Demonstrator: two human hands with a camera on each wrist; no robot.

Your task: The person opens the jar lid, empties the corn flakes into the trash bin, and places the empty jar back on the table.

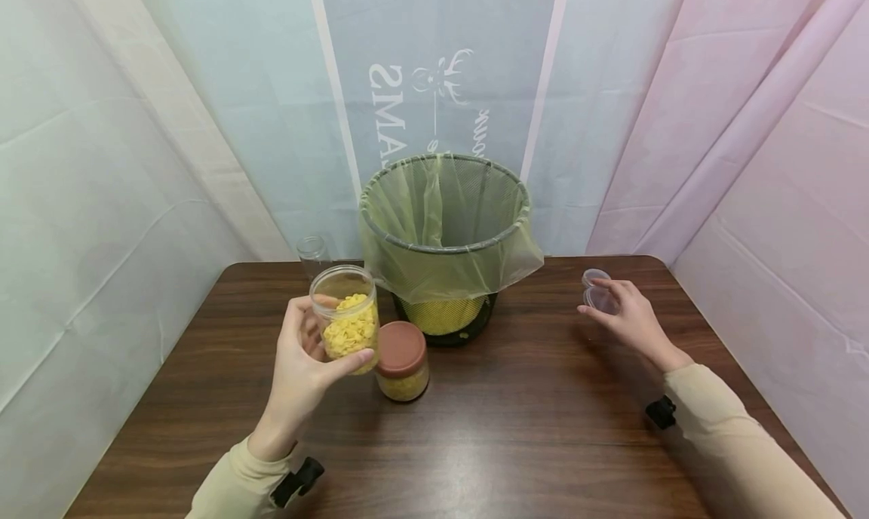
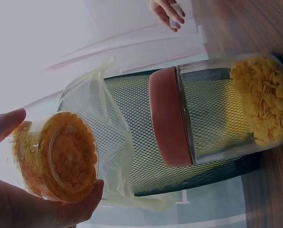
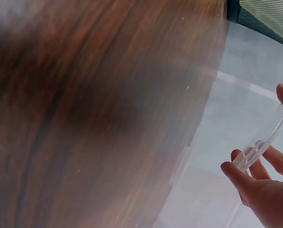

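Observation:
My left hand (image 1: 299, 360) grips a clear plastic jar (image 1: 349, 330), lidless and partly filled with yellow flakes, above the table. In the left wrist view the base of this jar faces the camera, thumb and fingers around its side. Just right of it stands a glass jar with a reddish-brown lid (image 1: 401, 349), with yellow flakes (image 2: 265, 99) in its bottom. Over the table's right side my right hand (image 1: 627, 319) pinches a clear round lid (image 3: 262, 142) by its edge. A second clear lid (image 1: 595, 276) lies at the table's far edge, beside the fingers.
A black mesh bin (image 1: 468, 330) with a pale yellow-green liner (image 1: 462, 274) stands at the back middle, yellow material showing through its lower mesh. Behind the left hand is an uncapped clear jar (image 1: 312, 249). Fabric walls (image 1: 441, 21) enclose the brown wooden table (image 1: 516, 428).

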